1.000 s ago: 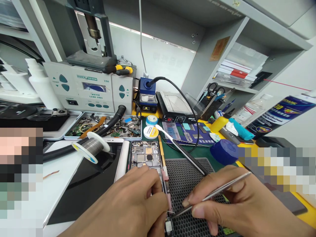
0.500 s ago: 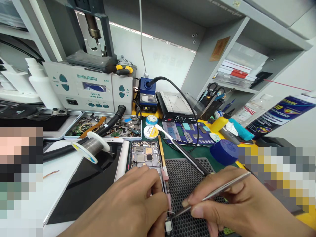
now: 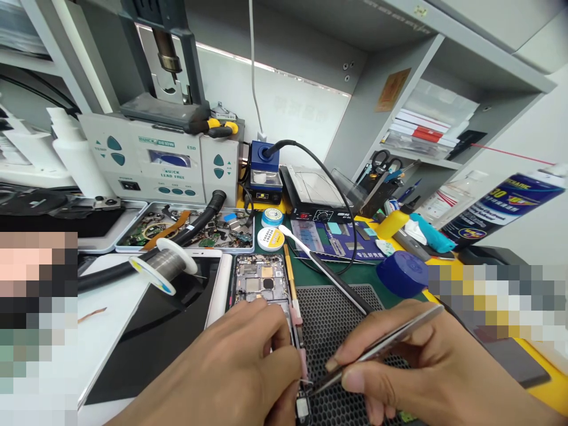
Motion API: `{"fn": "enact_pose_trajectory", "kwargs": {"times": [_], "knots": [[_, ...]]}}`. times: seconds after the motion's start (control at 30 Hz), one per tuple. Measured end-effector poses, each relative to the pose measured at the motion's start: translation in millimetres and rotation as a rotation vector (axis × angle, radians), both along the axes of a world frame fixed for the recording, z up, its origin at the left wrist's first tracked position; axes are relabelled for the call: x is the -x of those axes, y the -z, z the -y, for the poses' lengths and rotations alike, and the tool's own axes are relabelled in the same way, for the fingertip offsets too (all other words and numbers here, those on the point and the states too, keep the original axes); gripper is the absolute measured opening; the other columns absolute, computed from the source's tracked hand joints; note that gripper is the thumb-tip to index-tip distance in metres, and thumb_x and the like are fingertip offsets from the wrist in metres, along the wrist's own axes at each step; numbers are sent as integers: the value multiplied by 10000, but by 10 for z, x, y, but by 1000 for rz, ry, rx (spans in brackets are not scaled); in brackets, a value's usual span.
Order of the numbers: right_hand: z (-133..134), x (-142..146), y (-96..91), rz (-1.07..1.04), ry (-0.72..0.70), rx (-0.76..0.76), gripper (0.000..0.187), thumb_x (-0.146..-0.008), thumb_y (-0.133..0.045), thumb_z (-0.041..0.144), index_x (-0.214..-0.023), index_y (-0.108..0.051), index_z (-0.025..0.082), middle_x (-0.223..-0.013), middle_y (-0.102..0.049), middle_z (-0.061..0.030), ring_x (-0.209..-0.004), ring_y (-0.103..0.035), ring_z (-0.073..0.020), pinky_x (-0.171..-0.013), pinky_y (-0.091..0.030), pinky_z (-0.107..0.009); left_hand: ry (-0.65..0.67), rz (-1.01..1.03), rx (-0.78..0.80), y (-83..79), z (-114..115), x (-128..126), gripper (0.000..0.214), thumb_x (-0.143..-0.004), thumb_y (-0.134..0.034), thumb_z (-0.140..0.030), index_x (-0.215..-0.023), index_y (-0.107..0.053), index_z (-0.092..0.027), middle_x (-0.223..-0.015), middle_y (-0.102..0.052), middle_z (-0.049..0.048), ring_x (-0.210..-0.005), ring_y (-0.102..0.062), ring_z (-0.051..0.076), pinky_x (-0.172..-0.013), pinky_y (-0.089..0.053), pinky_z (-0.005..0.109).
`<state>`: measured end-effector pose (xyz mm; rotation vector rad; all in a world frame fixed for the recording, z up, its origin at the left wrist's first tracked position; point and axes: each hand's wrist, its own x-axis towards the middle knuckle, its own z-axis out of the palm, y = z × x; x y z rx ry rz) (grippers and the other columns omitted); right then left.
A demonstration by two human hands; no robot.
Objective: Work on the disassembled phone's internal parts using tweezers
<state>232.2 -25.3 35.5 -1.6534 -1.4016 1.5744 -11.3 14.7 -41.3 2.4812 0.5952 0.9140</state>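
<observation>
An opened smartphone (image 3: pixel 261 279) lies with its inner board and parts exposed. My left hand (image 3: pixel 248 355) rests over its lower half, fingers curled in against its right edge, hiding much of it. Between the thumb and fingers of my right hand (image 3: pixel 399 361) are metal tweezers (image 3: pixel 386 343), slanting down to the left. Their tips touch or hover at the phone's lower right corner, beside a small pale part (image 3: pixel 303 407). A thin light strand shows near the left fingertips; I cannot tell what it is attached to.
A black honeycomb mat (image 3: pixel 337 331) lies under the phone's right side. A white-and-black handled tool (image 3: pixel 328 275) crosses the mat. Left are a solder spool (image 3: pixel 166 265), a dark screen (image 3: pixel 164 343) and a parts tray (image 3: pixel 213 242). Behind stands a hot-air station (image 3: pixel 164 154); a blue cap (image 3: pixel 402 273) sits right.
The tweezers have rolled slightly in my right hand, showing more of their flat side, and their tips have shifted a little. My left hand stays in place.
</observation>
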Motion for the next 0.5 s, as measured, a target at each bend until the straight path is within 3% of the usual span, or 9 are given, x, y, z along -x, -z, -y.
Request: {"fn": "enact_pose_trajectory", "kwargs": {"times": [0.17,0.5], "knots": [[23,2,18,-2,13,-32,217,-784,-968,383,-851,-882,195,-547,-668,14,-530,-638,-114,-484,-454,-140,-16,-39,-10,-20,-7,-7,253,-934,-492,-69,-786,-625,-226,-825,-539,20,-742,-518,190,-641,-404,279],[7,2,33,-59,24,-6,194,-749,-1003,348,-841,-893,217,-590,-687,22,-546,-649,-109,-534,-560,-143,4,-39,16,-12,-16,-5,233,-947,-511,-78,-805,-623,-226,-833,-548,11,-746,-531,183,-666,-413,281]]}}
